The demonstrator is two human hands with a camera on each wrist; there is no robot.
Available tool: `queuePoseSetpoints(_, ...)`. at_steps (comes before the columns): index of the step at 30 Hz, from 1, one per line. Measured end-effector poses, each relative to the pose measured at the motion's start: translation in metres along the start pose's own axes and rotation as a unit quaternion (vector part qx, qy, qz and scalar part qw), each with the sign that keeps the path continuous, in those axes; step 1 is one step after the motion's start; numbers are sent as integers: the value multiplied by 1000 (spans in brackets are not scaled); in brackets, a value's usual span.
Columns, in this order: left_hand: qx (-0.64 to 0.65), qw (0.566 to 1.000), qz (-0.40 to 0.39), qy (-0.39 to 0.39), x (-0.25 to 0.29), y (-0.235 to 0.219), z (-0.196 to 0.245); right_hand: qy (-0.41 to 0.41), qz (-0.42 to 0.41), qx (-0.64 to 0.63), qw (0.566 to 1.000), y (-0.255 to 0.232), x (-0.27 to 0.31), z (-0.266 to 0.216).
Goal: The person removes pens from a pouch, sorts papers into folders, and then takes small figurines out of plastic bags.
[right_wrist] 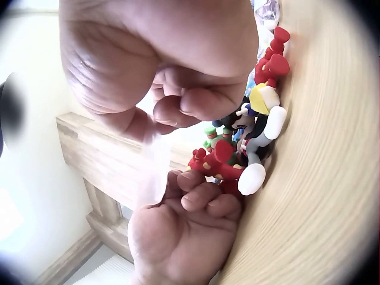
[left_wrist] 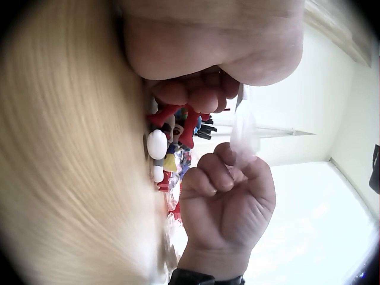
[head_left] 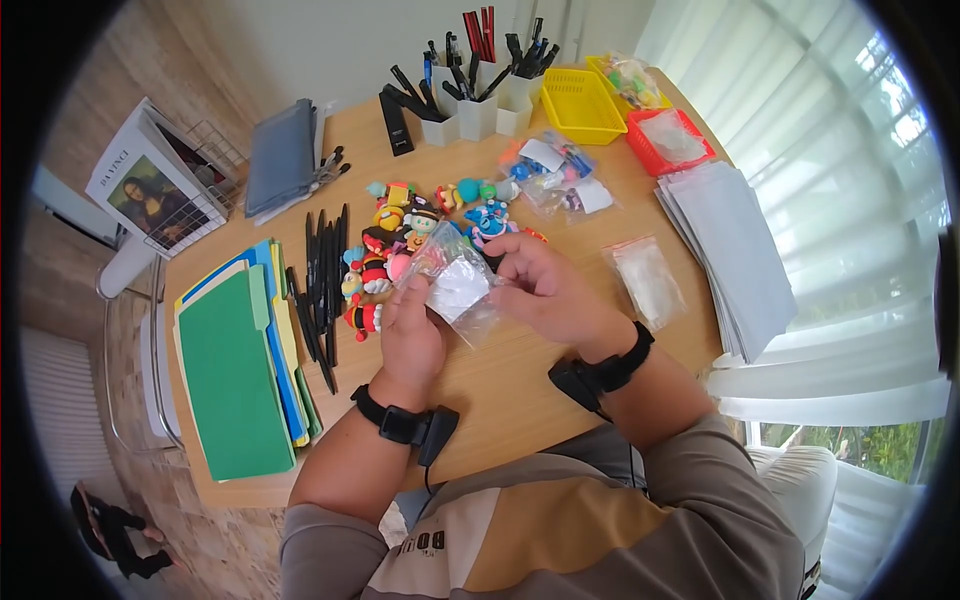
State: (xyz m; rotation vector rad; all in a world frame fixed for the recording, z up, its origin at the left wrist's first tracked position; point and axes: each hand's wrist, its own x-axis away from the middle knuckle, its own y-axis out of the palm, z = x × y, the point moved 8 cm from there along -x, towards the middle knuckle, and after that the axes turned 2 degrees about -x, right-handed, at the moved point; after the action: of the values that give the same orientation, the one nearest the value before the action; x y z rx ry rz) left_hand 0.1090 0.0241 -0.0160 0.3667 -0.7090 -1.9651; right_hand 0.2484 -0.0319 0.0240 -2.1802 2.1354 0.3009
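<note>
Both hands hold a clear plastic bag with a white patch [head_left: 461,286] above the table, close to a pile of small colourful toy figures [head_left: 420,222]. The left hand [head_left: 412,335] grips its left side, thumb on top. The right hand [head_left: 548,290] pinches its right edge with curled fingers. In the left wrist view the right hand [left_wrist: 228,202] pinches the bag [left_wrist: 244,133]; in the right wrist view the left hand [right_wrist: 187,231] holds the other side of the bag [right_wrist: 155,169]. Whether anything is inside the bag cannot be told.
Black pens [head_left: 322,280] and a green folder [head_left: 232,375] lie at the left. Pen holders [head_left: 476,118], a yellow basket [head_left: 582,104] and a red basket [head_left: 640,150] stand at the back. Bagged items [head_left: 560,175], a plastic packet [head_left: 647,282] and stacked papers [head_left: 735,255] are on the right.
</note>
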Motion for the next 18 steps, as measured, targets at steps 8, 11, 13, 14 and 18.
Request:
queuePoseSetpoints(8,14,1000,1,0,-1,-7,2,-23,90,-26,995,-17,3,-2)
queuePoseSetpoints(11,-5,1000,5,-4,-3,-10,-4,-189,47,173,965,-1,2,-40)
queuePoseSetpoints(13,0,1000,9,-4,-3,-7,-5,-191,27,226,955,4,2,-43)
queuePoseSetpoints(14,3,1000,8,0,-2,-1,-2,-191,8,277,942,8,3,-43)
queuePoseSetpoints(18,-72,997,0,20,-1,0,2,-194,35,305,932,1,6,-51)
